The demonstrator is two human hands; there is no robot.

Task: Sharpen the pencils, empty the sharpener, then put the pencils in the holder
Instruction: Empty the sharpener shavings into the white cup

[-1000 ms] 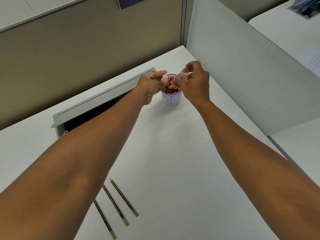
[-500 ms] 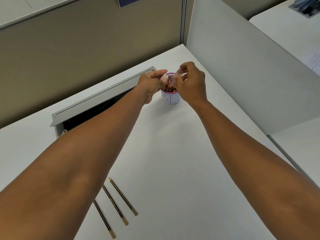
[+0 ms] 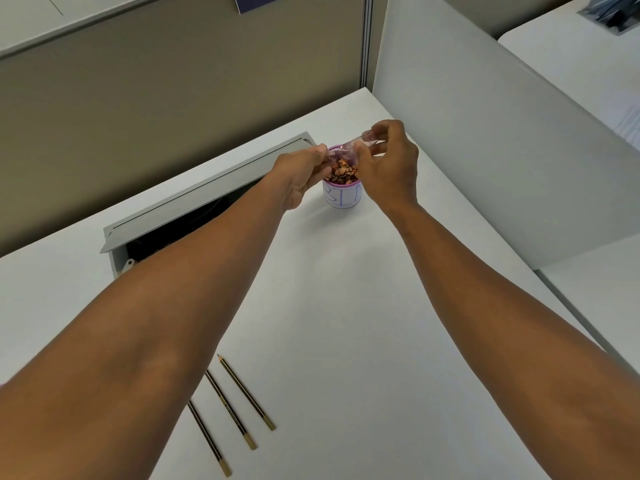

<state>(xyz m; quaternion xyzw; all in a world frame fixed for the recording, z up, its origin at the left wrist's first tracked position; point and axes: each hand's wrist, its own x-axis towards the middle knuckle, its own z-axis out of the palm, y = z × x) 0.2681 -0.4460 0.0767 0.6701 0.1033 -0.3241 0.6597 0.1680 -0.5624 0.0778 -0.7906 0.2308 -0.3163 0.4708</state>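
Change: both hands have closed in together over the cup since a second ago, the clear piece now bridging them.
Left hand [image 3: 300, 174]: fingers pinched on the sharpener [image 3: 341, 154].
Right hand [image 3: 388, 161]: pinching its clear pink cover.
Cup [image 3: 342, 197]: full of shavings, directly beneath.
Pencils [image 3: 230, 408]: three, lying on the desk [image 3: 346, 323] near the body.

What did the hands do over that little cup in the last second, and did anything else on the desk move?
The right hand brought the clear sharpener piece in toward the left hand, so both hands now hold it together above the cup of shavings. A second ago the two hands were apart. The cup and the three pencils stayed where they were.
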